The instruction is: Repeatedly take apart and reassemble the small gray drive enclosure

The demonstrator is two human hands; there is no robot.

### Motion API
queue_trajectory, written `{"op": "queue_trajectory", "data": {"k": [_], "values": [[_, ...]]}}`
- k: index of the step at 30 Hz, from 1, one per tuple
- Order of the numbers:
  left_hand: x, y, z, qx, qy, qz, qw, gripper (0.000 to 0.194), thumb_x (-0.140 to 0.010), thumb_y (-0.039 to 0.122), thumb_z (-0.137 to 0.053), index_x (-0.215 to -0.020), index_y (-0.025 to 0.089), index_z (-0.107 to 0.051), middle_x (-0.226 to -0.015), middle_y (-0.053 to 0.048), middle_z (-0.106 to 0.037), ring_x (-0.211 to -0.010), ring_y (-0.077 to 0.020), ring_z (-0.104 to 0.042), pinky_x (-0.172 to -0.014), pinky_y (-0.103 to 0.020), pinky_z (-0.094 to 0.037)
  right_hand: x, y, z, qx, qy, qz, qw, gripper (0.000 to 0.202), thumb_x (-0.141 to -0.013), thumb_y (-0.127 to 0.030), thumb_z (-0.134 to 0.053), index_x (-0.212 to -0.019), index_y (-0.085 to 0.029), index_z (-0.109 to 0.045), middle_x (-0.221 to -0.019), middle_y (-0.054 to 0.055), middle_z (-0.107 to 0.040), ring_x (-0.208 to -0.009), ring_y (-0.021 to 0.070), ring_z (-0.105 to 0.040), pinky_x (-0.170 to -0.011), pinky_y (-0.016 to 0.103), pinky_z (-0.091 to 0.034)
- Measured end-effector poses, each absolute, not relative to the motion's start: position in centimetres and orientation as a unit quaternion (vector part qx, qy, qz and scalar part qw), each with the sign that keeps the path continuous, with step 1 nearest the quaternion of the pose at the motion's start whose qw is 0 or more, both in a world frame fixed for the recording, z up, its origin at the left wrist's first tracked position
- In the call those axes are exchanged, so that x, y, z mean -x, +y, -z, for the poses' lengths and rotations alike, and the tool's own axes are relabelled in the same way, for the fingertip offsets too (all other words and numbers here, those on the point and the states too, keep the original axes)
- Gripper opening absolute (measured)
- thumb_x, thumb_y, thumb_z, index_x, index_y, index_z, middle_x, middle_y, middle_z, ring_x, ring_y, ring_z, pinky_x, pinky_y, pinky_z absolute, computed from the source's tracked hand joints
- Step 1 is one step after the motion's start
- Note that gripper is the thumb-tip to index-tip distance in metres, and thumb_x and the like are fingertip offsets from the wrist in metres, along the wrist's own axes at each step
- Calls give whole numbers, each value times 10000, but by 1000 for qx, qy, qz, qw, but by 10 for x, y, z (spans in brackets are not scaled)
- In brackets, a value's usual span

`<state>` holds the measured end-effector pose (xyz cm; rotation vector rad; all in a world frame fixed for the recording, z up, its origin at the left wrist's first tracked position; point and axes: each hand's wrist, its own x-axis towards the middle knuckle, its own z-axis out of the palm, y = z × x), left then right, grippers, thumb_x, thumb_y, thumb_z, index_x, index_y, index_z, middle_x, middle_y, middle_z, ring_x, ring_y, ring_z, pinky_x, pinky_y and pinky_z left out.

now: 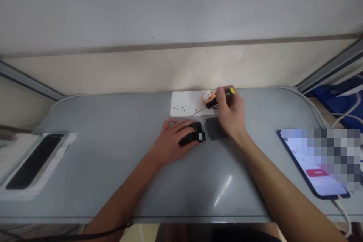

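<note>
My left hand is closed around a small black device with a white label, resting on the grey table. My right hand grips a screwdriver by its black and yellow handle. Its thin shaft slants down to the left, and the tip is over the front edge of a white paper pad. Several tiny dark screws lie on that pad. Behind the screwdriver sits an orange and white round trinket, partly hidden. A dark grey flat piece lies below my right hand, between it and the device.
On the right, a lit phone with a white cable lies on the grey table. A dark phone-like slab rests on white material at the left. A pale partition stands along the back.
</note>
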<state>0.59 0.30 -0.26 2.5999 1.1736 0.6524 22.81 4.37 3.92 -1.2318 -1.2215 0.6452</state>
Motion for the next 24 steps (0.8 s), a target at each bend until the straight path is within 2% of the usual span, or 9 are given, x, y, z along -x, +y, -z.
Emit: {"op": "queue_trajectory", "data": {"k": [4,7,12,15,18,20,24], "values": [[-4,3,0,-878,401,-228,125,233,-1045,430,-641,-1210,285,-718,-1457,-70,-697,-1391,-271,-621,-1226,-511,-348,-233,50,-33,578,-528,-236,575,380,-1005,-611,-564,-949,-242,-636,-831,33,-720,-780,198,-632,-732,328,-453],[-3,3,-2,-846,437,-274,135,265,-1095,362,-504,-1249,276,-702,-1437,-68,-699,-1401,-262,-597,-1209,-502,-401,-236,50,-31,611,-537,-230,534,391,-989,-625,-575,-973,-242,-652,-863,43,-736,-772,206,-632,-724,334,-440],[2,7,-3,-739,519,-400,158,351,-1128,335,-367,-1146,245,-707,-1274,-78,-713,-1253,-237,-647,-1155,-477,-486,-236,47,-33,617,-526,-220,542,392,-1002,-616,-558,-975,-236,-652,-846,39,-720,-747,196,-606,-720,335,-425],[6,11,0,-708,537,-424,173,251,-1086,355,-486,-1131,245,-707,-1193,-76,-710,-1169,-239,-671,-1076,-464,-542,-232,46,-34,581,-506,-254,585,415,-1029,-597,-521,-874,-227,-628,-801,31,-688,-748,184,-594,-730,330,-439],[8,13,2,-724,530,-409,167,205,-1001,329,-624,-1169,262,-722,-1207,-71,-712,-1171,-248,-668,-1079,-483,-546,-226,46,-32,551,-483,-319,601,466,-1028,-614,-514,-786,-224,-591,-742,15,-634,-720,171,-571,-709,320,-445],[8,13,3,-743,517,-393,163,208,-982,322,-650,-1164,274,-740,-1213,-66,-721,-1184,-249,-664,-1101,-500,-536,-222,47,-30,545,-471,-353,597,484,-1010,-647,-530,-783,-223,-589,-709,3,-592,-697,166,-547,-674,313,-435],[5,13,1,-757,500,-389,160,136,-988,351,-663,-1027,273,-768,-1136,-46,-760,-1123,-238,-683,-1082,-503,-547,-218,48,-22,542,-449,-383,599,514,-979,-699,-541,-814,-217,-610,-710,-3,-559,-671,160,-501,-619,299,-407]]}}
